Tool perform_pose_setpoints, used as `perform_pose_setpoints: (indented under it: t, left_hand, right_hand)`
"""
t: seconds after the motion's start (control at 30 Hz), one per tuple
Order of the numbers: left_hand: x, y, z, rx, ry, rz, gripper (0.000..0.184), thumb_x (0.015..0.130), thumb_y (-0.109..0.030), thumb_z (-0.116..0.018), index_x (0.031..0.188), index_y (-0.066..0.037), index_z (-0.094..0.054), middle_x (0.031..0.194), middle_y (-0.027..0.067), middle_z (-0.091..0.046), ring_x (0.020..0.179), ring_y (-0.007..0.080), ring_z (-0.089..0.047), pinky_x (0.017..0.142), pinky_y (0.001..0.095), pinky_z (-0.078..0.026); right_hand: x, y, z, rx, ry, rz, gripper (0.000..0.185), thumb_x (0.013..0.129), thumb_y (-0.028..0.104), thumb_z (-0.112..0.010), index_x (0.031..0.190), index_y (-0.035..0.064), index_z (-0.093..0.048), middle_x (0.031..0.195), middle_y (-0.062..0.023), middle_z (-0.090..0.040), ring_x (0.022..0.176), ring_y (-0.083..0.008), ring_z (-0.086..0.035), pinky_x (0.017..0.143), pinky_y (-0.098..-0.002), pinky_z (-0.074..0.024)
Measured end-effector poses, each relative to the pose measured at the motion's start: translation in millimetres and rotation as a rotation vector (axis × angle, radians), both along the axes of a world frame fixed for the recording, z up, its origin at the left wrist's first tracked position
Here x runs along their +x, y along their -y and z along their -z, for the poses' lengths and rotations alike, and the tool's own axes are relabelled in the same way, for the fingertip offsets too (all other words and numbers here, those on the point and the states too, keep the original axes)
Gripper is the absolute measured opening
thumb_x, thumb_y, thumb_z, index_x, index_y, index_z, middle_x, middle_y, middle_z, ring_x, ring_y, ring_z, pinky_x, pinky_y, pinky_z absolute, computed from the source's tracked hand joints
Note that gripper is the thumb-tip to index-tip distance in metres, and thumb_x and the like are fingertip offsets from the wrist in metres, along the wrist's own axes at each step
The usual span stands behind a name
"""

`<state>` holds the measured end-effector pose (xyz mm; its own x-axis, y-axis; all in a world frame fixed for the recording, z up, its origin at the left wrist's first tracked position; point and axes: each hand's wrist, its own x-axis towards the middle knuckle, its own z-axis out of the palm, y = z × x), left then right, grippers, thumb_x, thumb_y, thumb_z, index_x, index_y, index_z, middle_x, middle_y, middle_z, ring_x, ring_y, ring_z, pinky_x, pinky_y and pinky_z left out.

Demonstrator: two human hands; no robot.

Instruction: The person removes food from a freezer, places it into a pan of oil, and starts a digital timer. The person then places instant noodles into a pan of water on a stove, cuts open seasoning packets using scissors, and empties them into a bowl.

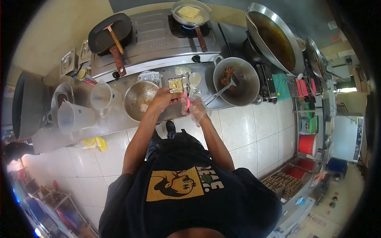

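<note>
My left hand [166, 98] is bare and extended over the near edge of the steel desk [107, 126]. Its thumb and fingers pinch the lower part of a yellowish sachet [175, 85], which is held up toward the stove [151, 44]. My right hand [198, 111] wears a clear plastic glove. It is closed around the pink handles of a pair of scissors [188, 104]. The blades point away from me, just beside the right side of the sachet; whether they touch it cannot be determined from this angle. The two hands are near each other, in front of my torso.

Adjacent items are arranged as follows. A steel mixing bowl [135, 96] stands immediately left of my left hand, with food residue inside. Behind it lies a stack of packets [150, 76]. Further small packets [182, 70] lie beyond the sachet, next to a pale ladle [194, 79]. To the right of my right hand stands a deep two-handled pot [250, 81]; it contains brown food and a spatula [216, 94], whose handle projects over the rim toward me. On the right burner of the stove, a pan [206, 16] holding noodles [189, 14] sits above a blue flame [188, 27].
</note>
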<state>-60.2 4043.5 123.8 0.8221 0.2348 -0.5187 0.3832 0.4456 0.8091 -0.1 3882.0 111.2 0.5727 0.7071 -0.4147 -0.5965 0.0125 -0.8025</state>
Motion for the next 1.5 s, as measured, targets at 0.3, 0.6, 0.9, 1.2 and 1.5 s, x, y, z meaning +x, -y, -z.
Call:
perform_pose_setpoints:
  t: [0.3, 0.6, 0.9, 1.2, 1.5]
  left_hand:
    - [9.7, 6.5, 28.5, -0.15, 0.001, 0.19, 0.018, 0.079, -0.009, -0.072, 0.096, -0.005, -0.065, 0.081, 0.003, -0.065, 0.069, 0.0092, -0.06, 0.059, 0.0205, -0.047]
    - [-56.9, -53.7, 35.6, 0.292, -0.027, -0.044, 0.027, 0.09, -0.024, -0.061, 0.101, 0.001, -0.061, 0.092, 0.0114, -0.068, 0.069, 0.0237, -0.067, 0.061, 0.032, -0.051]
    - [-80.5, -73.7, 51.5, 1.436, -0.177, 0.139, 0.025, 0.085, -0.026, -0.062, 0.08, -0.002, -0.067, 0.074, 0.0223, -0.064, 0.071, 0.0404, -0.063, 0.065, 0.0491, -0.051]
    - [-82.2, -81.9, 68.7, 1.459, -0.078, 0.13, 0.017, 0.08, -0.018, -0.065, 0.082, -0.002, -0.066, 0.081, 0.0221, -0.065, 0.076, 0.0389, -0.064, 0.068, 0.0474, -0.051]
    - [-84.2, -90.9, 65.6, 1.518, -0.068, 0.148, 0.012, 0.078, -0.011, -0.062, 0.082, -0.001, -0.067, 0.084, 0.0221, -0.064, 0.08, 0.038, -0.063, 0.072, 0.046, -0.051]
  right_hand:
    - [15.2, -6.4, 18.9, -0.244, -0.058, 0.087, 0.041, 0.082, 0.049, -0.068, 0.075, 0.0099, -0.057, 0.058, 0.0009, -0.05, 0.049, -0.0112, -0.048, 0.044, -0.025, -0.035]
    - [-4.1, 27.8, 38.1, -0.133, -0.124, 0.054, 0.055, 0.082, 0.064, -0.056, 0.087, 0.0093, -0.054, 0.056, 0.0018, -0.047, 0.051, -0.0135, -0.051, 0.044, -0.0223, -0.0334]
    - [-16.1, 31.5, 26.0, -0.12, -0.148, 0.052, 0.048, 0.085, 0.058, -0.059, 0.074, 0.0109, -0.052, 0.056, -0.0015, -0.05, 0.05, -0.0144, -0.052, 0.041, -0.0226, -0.0332]
    - [-9.9, 35.7, 19.0, -0.124, -0.134, 0.028, 0.054, 0.079, 0.063, -0.06, 0.079, 0.0104, -0.05, 0.057, -0.0017, -0.05, 0.053, -0.0154, -0.053, 0.044, -0.0234, -0.0359]
    - [-7.9, 35.1, 13.7, -0.12, -0.122, 0.072, 0.049, 0.09, 0.053, -0.054, 0.06, 0.0131, -0.049, 0.055, -0.0019, -0.052, 0.049, -0.013, -0.053, 0.04, -0.0226, -0.0341]
